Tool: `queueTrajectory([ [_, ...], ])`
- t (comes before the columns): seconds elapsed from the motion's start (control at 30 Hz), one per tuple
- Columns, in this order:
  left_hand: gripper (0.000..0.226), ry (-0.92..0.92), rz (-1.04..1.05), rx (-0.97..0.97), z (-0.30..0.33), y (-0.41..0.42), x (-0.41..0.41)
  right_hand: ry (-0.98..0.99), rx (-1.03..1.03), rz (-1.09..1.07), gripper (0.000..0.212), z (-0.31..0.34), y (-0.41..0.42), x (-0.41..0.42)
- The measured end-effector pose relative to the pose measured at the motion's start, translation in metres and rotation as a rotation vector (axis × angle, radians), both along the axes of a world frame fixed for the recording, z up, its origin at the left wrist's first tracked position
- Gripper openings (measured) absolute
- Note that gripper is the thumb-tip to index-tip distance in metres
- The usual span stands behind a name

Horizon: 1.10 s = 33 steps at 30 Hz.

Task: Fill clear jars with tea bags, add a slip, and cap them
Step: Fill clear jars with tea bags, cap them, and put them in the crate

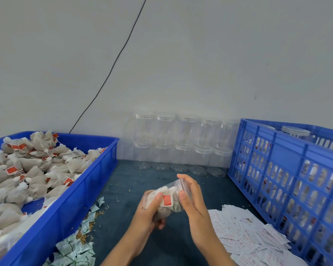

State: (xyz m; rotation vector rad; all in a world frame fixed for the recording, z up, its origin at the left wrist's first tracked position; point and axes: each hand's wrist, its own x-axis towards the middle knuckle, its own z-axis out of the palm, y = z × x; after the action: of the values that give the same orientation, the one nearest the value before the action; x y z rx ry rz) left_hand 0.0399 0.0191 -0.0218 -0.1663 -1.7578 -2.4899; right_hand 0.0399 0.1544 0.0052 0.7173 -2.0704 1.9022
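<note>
A strip of bare counter (135,181) lies between the bin (69,198) and the crate (288,169). Over it, the left hand (149,212) and right hand (190,198) wrap their fingers around a tilted jar (169,198) stuffed with tea bags. The bin holds loose bags (27,169). Filled jars show through the crate. Slips (246,237) lie beside it.

Packing workshop: blue crates (288,166), stacked empty jars (181,143), tea-bag tray (81,189).

Left of my clear plastic jar (166,196) with its red tag, a blue tray (65,198) of beige tea bags (37,166); right, white red-printed slips (244,233) on the teal worktop (135,181).
</note>
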Motion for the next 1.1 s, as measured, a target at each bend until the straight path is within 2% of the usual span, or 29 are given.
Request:
queueTrajectory([
  [0.1,0.049,0.139,0.11,-0.109,-0.001,0.0,0.001,-0.115,-0.056,-0.013,0.034,0.0,0.001,-0.003],
  [0.17,0.053,0.205,0.132,-0.211,-0.003,-0.002,0.001,-0.177,-0.083,-0.034,0.026,0.001,0.002,-0.004],
  [0.23,0.061,0.198,0.106,-0.253,-0.004,-0.002,0.003,-0.222,-0.062,-0.081,0.015,0.0,0.004,-0.005],
  [0.3,0.059,0.124,0.072,-0.206,-0.003,0.002,0.004,-0.225,-0.027,-0.1,0.021,-0.001,0.005,-0.006],
  [0.43,0.041,-0.168,-0.159,-0.006,0.002,0.0,0.005,0.083,0.146,-0.089,0.042,-0.002,0.003,0.001],
  [0.53,0.043,-0.161,-0.159,-0.014,0.005,-0.004,0.004,0.187,0.239,-0.11,0.038,-0.005,0.001,0.002],
  [0.63,0.042,-0.045,0.001,-0.069,0.006,-0.004,0.004,0.096,0.14,-0.122,0.033,-0.008,-0.004,0.001],
  [0.77,0.038,0.117,0.154,-0.229,0.002,-0.004,0.003,-0.07,0.041,-0.135,0.014,-0.01,-0.009,-0.002],
  [0.83,0.03,0.199,0.207,-0.257,-0.001,-0.004,0.001,-0.211,0.003,-0.135,0.016,-0.01,-0.007,-0.006],
  [0.93,0.038,0.258,0.232,-0.313,-0.003,-0.001,0.001,-0.418,-0.059,-0.081,0.025,-0.005,-0.002,-0.008],
  [1.0,0.043,0.17,0.199,-0.261,0.0,0.001,0.002,-0.383,-0.01,-0.087,0.03,-0.004,-0.003,-0.006],
  [1.1,0.047,-0.061,0.09,-0.126,0.006,-0.002,0.003,-0.058,0.124,-0.122,0.04,-0.005,-0.007,0.001],
])
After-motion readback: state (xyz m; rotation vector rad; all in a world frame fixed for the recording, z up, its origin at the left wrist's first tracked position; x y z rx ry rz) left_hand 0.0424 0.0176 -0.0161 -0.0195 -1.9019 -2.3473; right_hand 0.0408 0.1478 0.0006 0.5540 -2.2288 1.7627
